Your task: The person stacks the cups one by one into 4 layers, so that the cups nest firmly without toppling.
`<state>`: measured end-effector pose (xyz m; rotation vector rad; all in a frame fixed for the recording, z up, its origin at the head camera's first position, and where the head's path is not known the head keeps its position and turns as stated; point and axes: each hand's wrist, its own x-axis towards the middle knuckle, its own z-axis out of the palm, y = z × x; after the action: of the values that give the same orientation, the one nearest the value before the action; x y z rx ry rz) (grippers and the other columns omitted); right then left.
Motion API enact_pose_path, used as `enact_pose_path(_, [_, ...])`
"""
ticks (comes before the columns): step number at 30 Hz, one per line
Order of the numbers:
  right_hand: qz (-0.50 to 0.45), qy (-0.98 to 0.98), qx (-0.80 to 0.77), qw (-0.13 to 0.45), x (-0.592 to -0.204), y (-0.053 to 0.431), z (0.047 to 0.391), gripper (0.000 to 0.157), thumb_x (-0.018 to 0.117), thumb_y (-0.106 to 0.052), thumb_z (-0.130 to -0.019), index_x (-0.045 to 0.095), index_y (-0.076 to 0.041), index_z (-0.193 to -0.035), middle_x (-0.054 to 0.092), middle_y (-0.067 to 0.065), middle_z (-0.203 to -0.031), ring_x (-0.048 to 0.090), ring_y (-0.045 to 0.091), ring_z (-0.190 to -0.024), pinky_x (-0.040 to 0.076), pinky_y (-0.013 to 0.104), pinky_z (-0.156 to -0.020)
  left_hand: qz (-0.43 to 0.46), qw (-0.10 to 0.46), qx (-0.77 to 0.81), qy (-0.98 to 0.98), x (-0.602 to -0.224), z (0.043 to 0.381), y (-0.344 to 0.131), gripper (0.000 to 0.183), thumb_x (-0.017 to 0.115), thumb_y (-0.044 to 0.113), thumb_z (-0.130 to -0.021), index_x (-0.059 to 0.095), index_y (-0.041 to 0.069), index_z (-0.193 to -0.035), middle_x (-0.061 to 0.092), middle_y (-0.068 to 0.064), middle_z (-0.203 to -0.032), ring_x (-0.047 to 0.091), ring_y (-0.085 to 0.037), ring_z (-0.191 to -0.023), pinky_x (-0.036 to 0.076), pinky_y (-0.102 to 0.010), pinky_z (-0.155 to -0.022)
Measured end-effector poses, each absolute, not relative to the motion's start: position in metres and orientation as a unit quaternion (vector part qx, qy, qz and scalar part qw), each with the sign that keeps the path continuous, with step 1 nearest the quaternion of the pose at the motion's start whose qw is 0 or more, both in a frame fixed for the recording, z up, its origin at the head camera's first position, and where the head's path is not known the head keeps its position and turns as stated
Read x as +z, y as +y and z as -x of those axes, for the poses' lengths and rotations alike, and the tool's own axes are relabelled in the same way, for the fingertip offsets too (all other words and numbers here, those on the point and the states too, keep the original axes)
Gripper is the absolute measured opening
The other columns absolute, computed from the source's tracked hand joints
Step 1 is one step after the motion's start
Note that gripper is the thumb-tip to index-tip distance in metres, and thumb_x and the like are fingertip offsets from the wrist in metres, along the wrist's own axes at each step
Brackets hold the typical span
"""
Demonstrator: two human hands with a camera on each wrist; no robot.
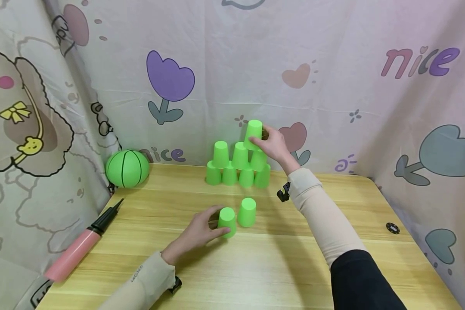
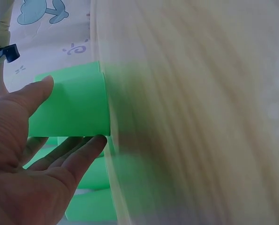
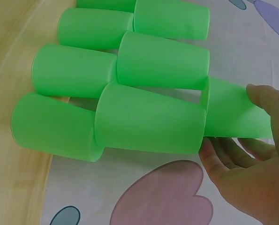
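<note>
Upside-down green plastic cups form a stack at the back of the table, with a bottom row (image 1: 229,174) of several cups and a second row (image 1: 221,155) of three. My right hand (image 1: 273,142) grips another green cup (image 1: 254,133) between thumb and fingers, at the top of the second row's right side. In the right wrist view that cup (image 3: 235,110) meets the second-row cup (image 3: 151,119) at its rim. Nearer the front, my left hand (image 1: 203,228) holds a green cup (image 1: 227,221) standing upside down on the table. One more green cup (image 1: 248,212) stands just right of it.
A green ball (image 1: 127,168) with black lines sits at the table's back left corner. A pink pump (image 1: 79,245) with a black nozzle lies along the left edge. On the right is a black round chip (image 1: 393,228). A printed curtain (image 1: 232,77) hangs behind the table (image 1: 263,275).
</note>
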<state>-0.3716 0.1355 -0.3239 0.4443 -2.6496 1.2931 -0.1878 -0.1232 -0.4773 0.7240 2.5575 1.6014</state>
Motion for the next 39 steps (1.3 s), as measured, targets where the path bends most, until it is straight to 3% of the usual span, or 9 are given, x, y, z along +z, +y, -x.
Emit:
enact_pose_path(7, [-0.150,-0.885,0.432,0.082,-0.323,0.135,0.371,0.059,0.072,-0.039,-0.100,0.056,-0.011,-0.149,0.070,0.017,-0.132,0.068,0.032,-0.122,0.057,0.047,-0.104,-0.231,0.024,0.521,0.822,-0.476,0.187,-0.123,0.062,0.085,0.017,-0.091,0.056,0.005,-0.144,0.068,-0.017,-0.137,0.068,-0.037,-0.126,0.060,-0.039,-0.103])
enact_pose_path(14, [-0.132,-0.888,0.434,0.077,-0.320,0.140,0.367,0.078,0.073,-0.044,-0.098,0.043,-0.008,-0.160,0.064,0.018,-0.145,0.063,0.034,-0.132,0.053,0.048,-0.111,-0.230,0.028,0.524,0.819,-0.474,0.187,-0.124,0.061,0.084,0.017,-0.091,0.056,0.005,-0.144,0.068,-0.017,-0.136,0.068,-0.038,-0.126,0.059,-0.041,-0.104])
enact_pose_path(19, [-0.128,-0.885,0.441,0.076,-0.319,0.148,0.360,0.080,0.074,-0.047,-0.097,0.042,-0.011,-0.161,0.058,0.018,-0.153,0.058,0.034,-0.138,0.050,0.049,-0.115,-0.234,0.014,0.528,0.816,-0.472,0.192,-0.128,0.060,0.084,0.017,-0.091,0.056,0.006,-0.143,0.068,-0.017,-0.134,0.068,-0.040,-0.124,0.060,-0.039,-0.102])
enact_pose_path(30, [-0.148,-0.862,0.473,0.105,-0.332,0.168,0.331,0.073,0.076,-0.040,-0.098,0.048,-0.007,-0.155,0.058,0.023,-0.148,0.059,0.040,-0.136,0.050,0.052,-0.115,-0.214,-0.050,0.506,0.834,-0.440,0.212,-0.139,0.062,0.084,0.021,-0.092,0.056,0.008,-0.145,0.070,-0.016,-0.133,0.070,-0.036,-0.121,0.061,-0.044,-0.102])
enact_pose_path(39, [-0.159,-0.866,0.462,0.107,-0.353,0.175,0.301,0.066,0.079,-0.039,-0.095,0.056,-0.009,-0.149,0.065,0.016,-0.141,0.061,0.032,-0.132,0.054,0.049,-0.109,-0.196,-0.091,0.510,0.833,-0.412,0.236,-0.141,0.063,0.083,0.023,-0.093,0.055,0.007,-0.148,0.069,-0.019,-0.134,0.072,-0.037,-0.118,0.062,-0.048,-0.099])
